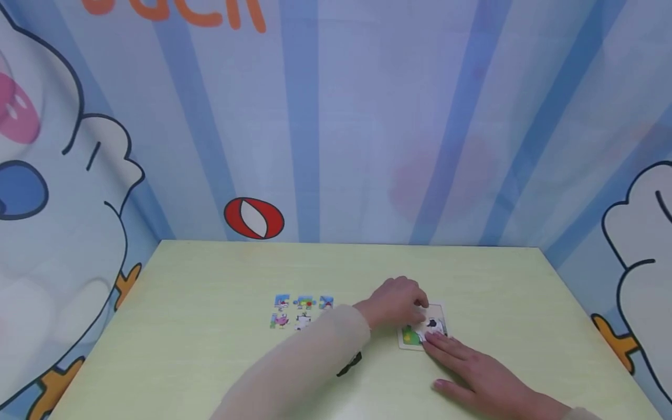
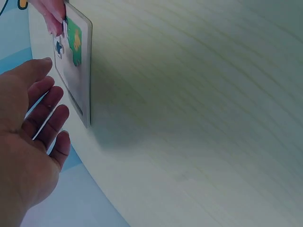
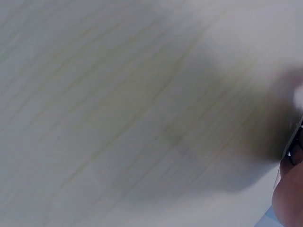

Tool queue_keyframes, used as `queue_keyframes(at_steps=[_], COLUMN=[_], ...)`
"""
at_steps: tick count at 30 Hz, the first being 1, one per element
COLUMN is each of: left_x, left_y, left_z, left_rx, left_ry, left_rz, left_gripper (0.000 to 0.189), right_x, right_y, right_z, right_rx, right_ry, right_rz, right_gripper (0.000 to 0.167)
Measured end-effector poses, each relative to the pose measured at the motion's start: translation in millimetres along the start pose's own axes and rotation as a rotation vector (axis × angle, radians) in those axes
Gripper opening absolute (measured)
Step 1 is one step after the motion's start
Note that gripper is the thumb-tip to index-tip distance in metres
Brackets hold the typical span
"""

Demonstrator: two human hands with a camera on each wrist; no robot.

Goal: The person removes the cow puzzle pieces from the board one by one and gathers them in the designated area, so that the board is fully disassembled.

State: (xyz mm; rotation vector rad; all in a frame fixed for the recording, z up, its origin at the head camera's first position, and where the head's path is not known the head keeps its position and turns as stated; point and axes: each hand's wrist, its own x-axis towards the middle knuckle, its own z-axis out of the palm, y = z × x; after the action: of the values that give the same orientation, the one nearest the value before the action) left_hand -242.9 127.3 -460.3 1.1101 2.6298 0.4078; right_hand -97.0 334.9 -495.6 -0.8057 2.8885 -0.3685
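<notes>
A small puzzle board (image 1: 436, 311) with a pale tray lies on the table, bearing a green-and-yellow patch and a dark figure. Over its left side hovers my left hand (image 1: 396, 303), palm down. The left wrist view shows that hand's fingers loosely bent and apart from the board (image 2: 75, 87), with nothing between them. My right hand (image 1: 485, 373) rests its outstretched fingertips on the board's lower right part; those fingers (image 2: 51, 16) also touch it in the left wrist view. Only a sliver of the right hand (image 3: 289, 194) appears in the right wrist view.
Several loose puzzle pieces (image 1: 305, 302) lie in two rows left of the board; the left sleeve (image 1: 315, 344) partly covers the lower row. A dark strap (image 1: 349, 364) hangs under that sleeve. Behind the pale yellow table (image 1: 210, 274) stands a blue striped backdrop (image 1: 357, 146).
</notes>
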Motion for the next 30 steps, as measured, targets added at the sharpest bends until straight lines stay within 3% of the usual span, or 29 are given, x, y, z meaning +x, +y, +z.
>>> queue_keyframes(at_steps=[7,20,30], left_x=[5.3,8.8,8.2], left_y=[4.5,6.6,1.2], left_z=[6.4,11.8,14.7], left_rx=[0.051,-0.173,-0.249], left_ry=[0.009,-0.023,-0.045], left_rz=[0.028,-0.032,-0.064], left_gripper=[0.019,0.026,0.023], right_x=[-0.9,-0.8,1.4], right_y=[-0.6,0.3,-1.0], right_z=[-0.6,-0.1,-1.0], right_rx=[0.007,-0.005,-0.004], right_ry=[0.039,0.025,0.009], right_rz=[-0.037,-0.007,-0.013], right_gripper=[0.063,0.065,0.066])
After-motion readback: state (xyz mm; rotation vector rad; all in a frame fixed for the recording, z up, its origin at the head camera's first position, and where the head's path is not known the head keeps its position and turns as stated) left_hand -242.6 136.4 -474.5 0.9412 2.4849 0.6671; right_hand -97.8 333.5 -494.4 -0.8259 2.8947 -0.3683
